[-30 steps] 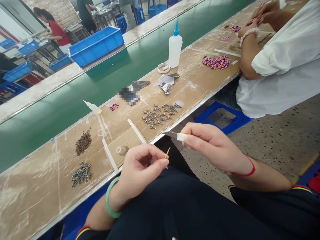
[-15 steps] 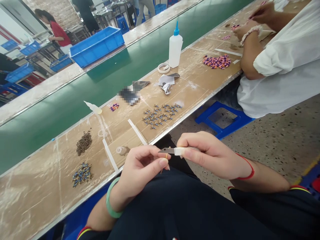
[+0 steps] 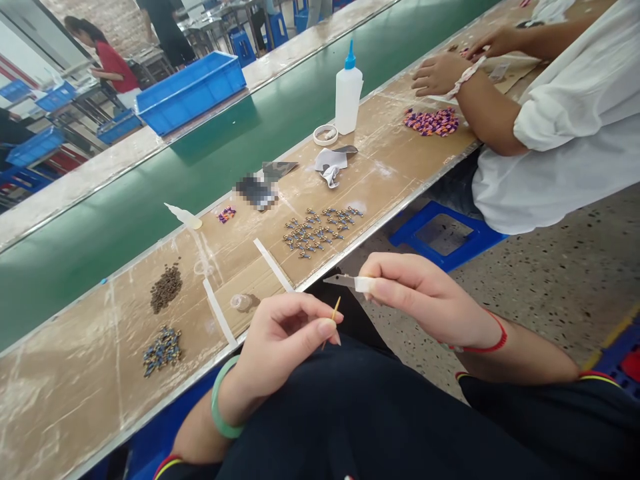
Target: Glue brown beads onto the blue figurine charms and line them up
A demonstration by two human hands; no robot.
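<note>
Between thumb and forefinger, my left hand (image 3: 287,333) pinches a thin yellowish stick (image 3: 337,308) whose pointed tip sticks up. To its right, my right hand (image 3: 417,297) is closed round the white-wrapped end of a small blade (image 3: 343,279). The blade points left, above the stick and apart from it. Both hands are in front of the table's near edge. On the table beyond them lie many small blue and gold pieces (image 3: 320,230). A small clear cup (image 3: 241,303) stands just left of my left hand.
On the table are brown pellets (image 3: 167,288), another blue and gold pile (image 3: 163,350), a white bottle (image 3: 349,97), a tape ring (image 3: 325,135) and purple-orange pieces (image 3: 431,123). A person in white works at the right. A blue crate (image 3: 193,93) stands beyond the green belt.
The blade in my right hand has moved up, away from the stick, which now shows more of its tip. The neighbouring person's hands have shifted, one now spread over the table.
</note>
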